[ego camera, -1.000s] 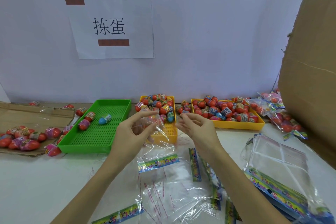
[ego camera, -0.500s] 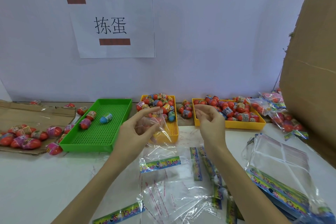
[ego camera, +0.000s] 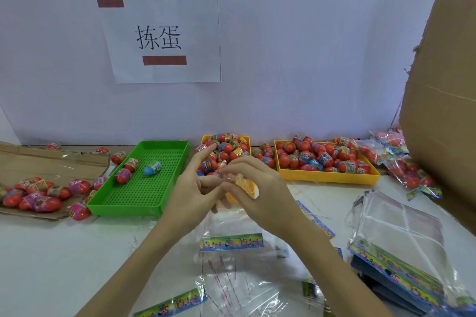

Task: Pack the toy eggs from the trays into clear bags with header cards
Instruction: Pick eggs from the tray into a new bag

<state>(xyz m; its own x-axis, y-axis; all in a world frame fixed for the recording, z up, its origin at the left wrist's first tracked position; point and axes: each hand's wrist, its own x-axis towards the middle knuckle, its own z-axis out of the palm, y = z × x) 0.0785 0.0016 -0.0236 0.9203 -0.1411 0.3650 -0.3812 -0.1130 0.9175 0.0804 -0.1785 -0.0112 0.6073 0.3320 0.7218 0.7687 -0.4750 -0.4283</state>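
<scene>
Lying nearest on the white tabletop [ego camera: 51, 265]: loose clear plastic bags with red-striped seal strips [ego camera: 231, 283], one colourful printed header card strip [ego camera: 172, 305] at the bottom edge, and at right a thick stack of clear bags with printed header cards [ego camera: 396, 244]. Held up just beyond, in the middle: one clear plastic bag with a rainbow header card [ego camera: 231, 241], hanging mouth-up with the card at its lower end. Pinching its upper rim from the left, the left hand [ego camera: 192, 194], thumb and lower fingers curled onto the film, index finger stretched up toward the eggs. Meeting it from the right, the right hand [ego camera: 260, 194], fingers curled down and pinching the same rim, fingertips touching those of the left; bag mouth caught between the two hands, the rest dangling below the grips. No egg visibly in the bag. Farther back, left to right: a flat brown cardboard sheet [ego camera: 51, 162] bearing red toy eggs in pink wrap [ego camera: 38, 195]; a green perforated plastic tray [ego camera: 144, 188] with a blue toy egg [ego camera: 152, 168] and two red ones; a narrow yellow plastic tray [ego camera: 226, 147] heaped with red toy eggs, partly hidden by the hands; a wider yellow plastic tray [ego camera: 327, 176] also full; filled bags of eggs [ego camera: 401, 162] beside a large brown cardboard box [ego camera: 443, 85]. Farthest, taped to the wall, a white paper sign with black characters [ego camera: 159, 38].
</scene>
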